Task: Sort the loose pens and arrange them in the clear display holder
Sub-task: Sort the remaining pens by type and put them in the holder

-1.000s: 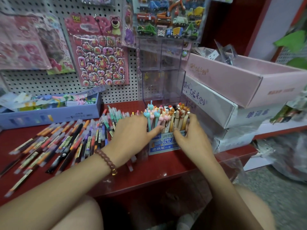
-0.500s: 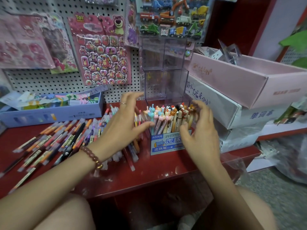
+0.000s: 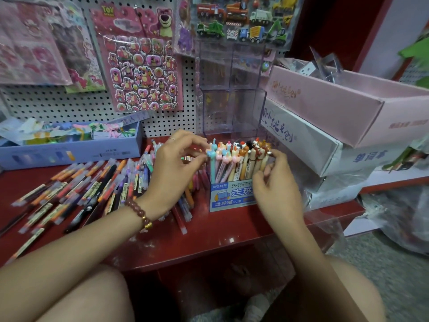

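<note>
A bunch of character-topped pens [image 3: 236, 159] stands upright in a small blue-and-white carton [image 3: 228, 197] on the red shelf [image 3: 209, 235]. My left hand [image 3: 176, 168] has curled fingers and pinches the teal-topped pens at the bunch's left side. From the right, my right hand [image 3: 276, 189] curls its thumb and fingers round the brown-topped pens. The clear display holder [image 3: 232, 108] stands just behind the carton against the pegboard, its compartments holding nothing I can see. Several loose pens [image 3: 81, 189] lie spread across the shelf to the left.
A long blue box [image 3: 69, 152] with colourful items sits at the back left. Stacked pink and white cartons [image 3: 336, 117] crowd the right side. Sticker sheets [image 3: 141, 66] hang on the pegboard. A clear plastic bag [image 3: 329, 219] lies at the shelf's right edge.
Both hands lifted off the carton's front, spread open briefly beside the pens, and have now closed in on the pen tops from either side.
</note>
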A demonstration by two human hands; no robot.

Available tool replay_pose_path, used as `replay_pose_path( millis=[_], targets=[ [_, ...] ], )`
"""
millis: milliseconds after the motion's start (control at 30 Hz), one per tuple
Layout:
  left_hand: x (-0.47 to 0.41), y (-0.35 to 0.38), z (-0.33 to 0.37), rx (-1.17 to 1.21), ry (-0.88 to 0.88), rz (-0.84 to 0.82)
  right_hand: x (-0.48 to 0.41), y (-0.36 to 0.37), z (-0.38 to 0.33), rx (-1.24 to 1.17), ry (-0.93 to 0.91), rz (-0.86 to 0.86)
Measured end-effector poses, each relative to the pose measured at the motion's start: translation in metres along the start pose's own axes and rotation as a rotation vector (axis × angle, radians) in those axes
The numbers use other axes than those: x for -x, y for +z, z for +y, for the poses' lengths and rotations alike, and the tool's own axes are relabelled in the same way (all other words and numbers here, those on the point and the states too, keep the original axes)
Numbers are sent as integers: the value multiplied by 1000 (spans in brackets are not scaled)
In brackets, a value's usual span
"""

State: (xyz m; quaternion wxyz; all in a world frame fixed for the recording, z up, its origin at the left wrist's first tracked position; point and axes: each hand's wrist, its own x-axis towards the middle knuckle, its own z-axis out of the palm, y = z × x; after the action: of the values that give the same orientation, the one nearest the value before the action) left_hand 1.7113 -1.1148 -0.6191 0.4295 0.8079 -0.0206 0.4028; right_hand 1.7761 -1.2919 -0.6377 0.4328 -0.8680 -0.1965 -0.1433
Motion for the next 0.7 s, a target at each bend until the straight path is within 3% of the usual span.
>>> replay_pose_path(
  millis=[333, 467, 600, 700],
  targets=[
    [-4, -3, -9, -10, 50, -102, 6, 7, -5, -101, -53, 55],
    [-4, -4, -11, 52, 20, -160, 7, 6, -17, -253, -91, 167],
    [-3, -10, -10, 143, -50, -208, 12, 7, -40, -453, -233, 261],
    [-4, -23, -11, 152, -108, -224, 18, 16, -57, -520, -349, 238]
  ],
)
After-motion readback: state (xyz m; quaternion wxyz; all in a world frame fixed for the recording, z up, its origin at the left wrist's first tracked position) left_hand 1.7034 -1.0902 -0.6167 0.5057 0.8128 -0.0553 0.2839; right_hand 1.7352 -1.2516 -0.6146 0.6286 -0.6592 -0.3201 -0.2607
